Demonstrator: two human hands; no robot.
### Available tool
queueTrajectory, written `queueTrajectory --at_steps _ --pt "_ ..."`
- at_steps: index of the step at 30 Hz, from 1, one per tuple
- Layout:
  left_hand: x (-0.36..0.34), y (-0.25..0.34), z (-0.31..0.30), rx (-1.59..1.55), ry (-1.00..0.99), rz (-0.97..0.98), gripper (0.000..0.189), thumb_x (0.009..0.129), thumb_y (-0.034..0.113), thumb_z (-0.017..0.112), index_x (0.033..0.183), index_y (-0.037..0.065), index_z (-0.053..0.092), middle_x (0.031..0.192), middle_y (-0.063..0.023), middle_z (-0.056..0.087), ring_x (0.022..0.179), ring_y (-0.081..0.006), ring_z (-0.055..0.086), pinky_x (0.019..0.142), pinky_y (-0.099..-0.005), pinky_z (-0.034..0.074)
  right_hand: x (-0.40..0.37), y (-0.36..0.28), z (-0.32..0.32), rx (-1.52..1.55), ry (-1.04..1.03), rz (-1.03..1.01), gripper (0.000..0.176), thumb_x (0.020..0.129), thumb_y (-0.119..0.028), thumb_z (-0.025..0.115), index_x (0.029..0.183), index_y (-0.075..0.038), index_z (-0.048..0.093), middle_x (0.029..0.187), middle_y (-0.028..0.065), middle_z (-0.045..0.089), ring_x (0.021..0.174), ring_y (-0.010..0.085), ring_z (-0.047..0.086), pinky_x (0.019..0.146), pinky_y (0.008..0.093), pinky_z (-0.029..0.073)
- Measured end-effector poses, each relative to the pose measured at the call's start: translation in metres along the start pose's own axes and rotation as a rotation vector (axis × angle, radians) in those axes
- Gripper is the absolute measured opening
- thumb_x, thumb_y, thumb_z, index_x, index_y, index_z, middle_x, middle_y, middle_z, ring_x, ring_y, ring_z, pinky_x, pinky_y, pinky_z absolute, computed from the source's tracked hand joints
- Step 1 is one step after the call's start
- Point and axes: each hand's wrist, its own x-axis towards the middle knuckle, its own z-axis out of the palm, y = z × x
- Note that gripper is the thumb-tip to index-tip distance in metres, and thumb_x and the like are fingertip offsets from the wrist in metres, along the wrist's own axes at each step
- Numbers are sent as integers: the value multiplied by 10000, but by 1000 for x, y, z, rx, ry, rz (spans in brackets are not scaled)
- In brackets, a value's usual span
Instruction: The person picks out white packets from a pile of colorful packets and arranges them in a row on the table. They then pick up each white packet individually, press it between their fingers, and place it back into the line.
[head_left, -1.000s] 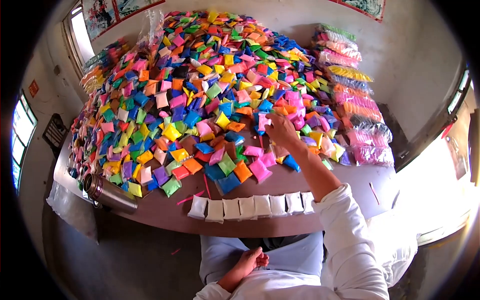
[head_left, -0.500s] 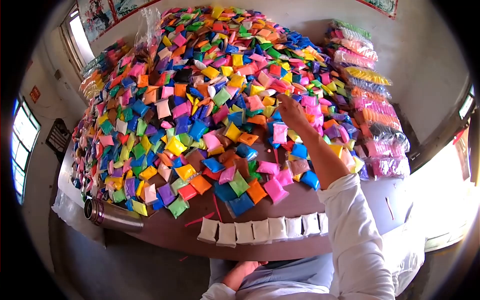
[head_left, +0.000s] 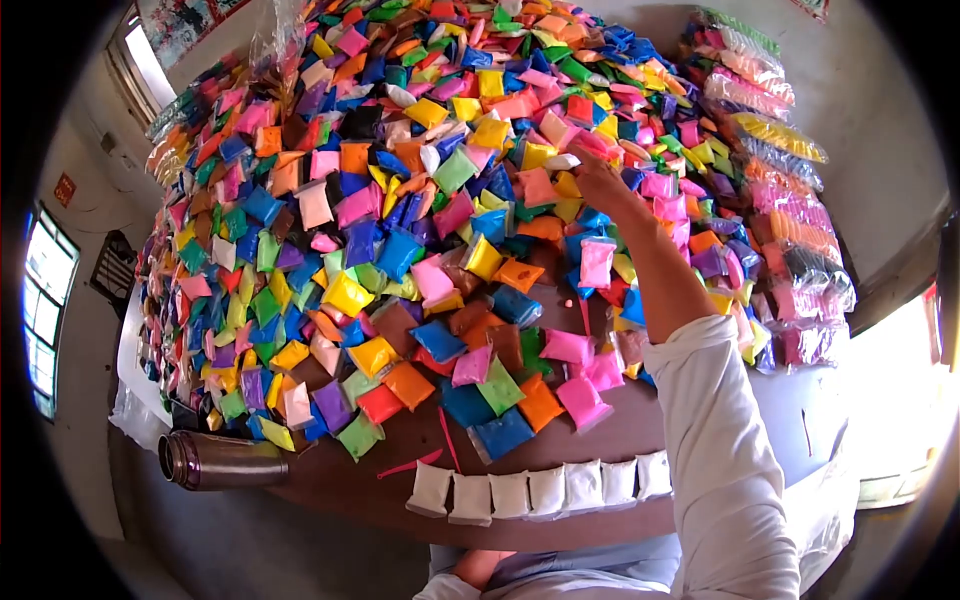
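My right hand reaches into the heap of coloured packets, at its upper right part. Its fingertips are beside a small white packet; whether they grip it is not clear. Peach and yellow packets lie just left of the hand. Low in the view, my left hand rests on my lap at the table edge, with its fingers mostly hidden. In front of me, a row of several white packets runs along the near edge of the table, partly covered by my right sleeve.
A metal flask lies on its side at the left front. Near the row are a pink plastic knife and a thin pink stick. Bagged bundles of packets are stacked at the right. A chair stands at the far left.
My head view has shifted, so the heap appears larger and higher. My right hand has gone slightly forward, closer to the white packet. The left hand stays on my lap.
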Motion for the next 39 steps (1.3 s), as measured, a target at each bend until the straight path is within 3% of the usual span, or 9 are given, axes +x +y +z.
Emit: queueTrajectory --at_steps 5,8,10,14,19,24,29,33,39 --pt "5 7 -2 -8 19 -19 291 938 318 465 1043 61 554 907 -88 611 780 -202 580 721 -354 490 4 12 8 -147 -29 -112 474 806 -67 467 1274 -134 491 1154 203 582 1082 358 553 920 372 431" --pt "7 9 -1 -4 27 -17 295 938 322 466 1042 61 554 905 -88 612 778 -201 580 720 -354 489 3 2 9 -82 -8 86 452 801 -123 515 1252 -108 518 1127 188 603 1059 332 577 898 358 450" --pt "9 9 -1 0 30 -13 297 937 325 466 1042 61 554 903 -88 612 777 -201 579 720 -354 489 -5 0 6 189 -32 207 406 772 -180 565 1178 -177 592 1176 157 586 1085 297 566 891 349 445" --pt "11 9 -1 15 26 3 302 937 330 467 1041 61 555 901 -88 612 774 -200 579 720 -354 489 -21 -5 -5 775 85 205 431 791 -196 631 1191 -46 574 945 70 649 843 130 595 730 254 469" --pt "13 3 -2 34 19 36 308 936 337 469 1040 61 555 897 -88 612 771 -199 579 719 -354 489 -57 -47 -48 1099 219 268 159 808 -183 690 915 -94 614 859 17 621 626 65 545 482 178 391" --pt "14 -8 1 60 10 79 313 935 344 470 1039 60 555 894 -88 612 768 -198 578 719 -355 488 -131 -63 -84 1159 87 260 403 798 -94 640 1173 -77 494 1023 98 595 888 177 582 734 293 480" --pt "11 -22 10 112 3 113 319 935 350 471 1038 60 556 891 -88 612 765 -196 578 718 -355 488 -217 -63 -91 1264 -74 258 305 841 -96 631 1098 48 551 941 62 624 858 138 604 755 284 488" --pt "5 -39 15 162 -72 177 332 910 376 527 997 59 574 863 -81 612 742 -177 579 708 -342 487 -285 -87 -111 1260 -202 449 350 874 -224 627 1151 -30 534 995 46 623 886 130 613 709 275 518" --pt "-22 -52 51 611 -87 350 249 886 277 592 924 31 595 842 -53 609 749 -131 580 711 -264 471 -360 -100 -117 1294 -146 301 241 849 -141 660 1018 -13 547 915 12 595 830 93 564 762 245 461"
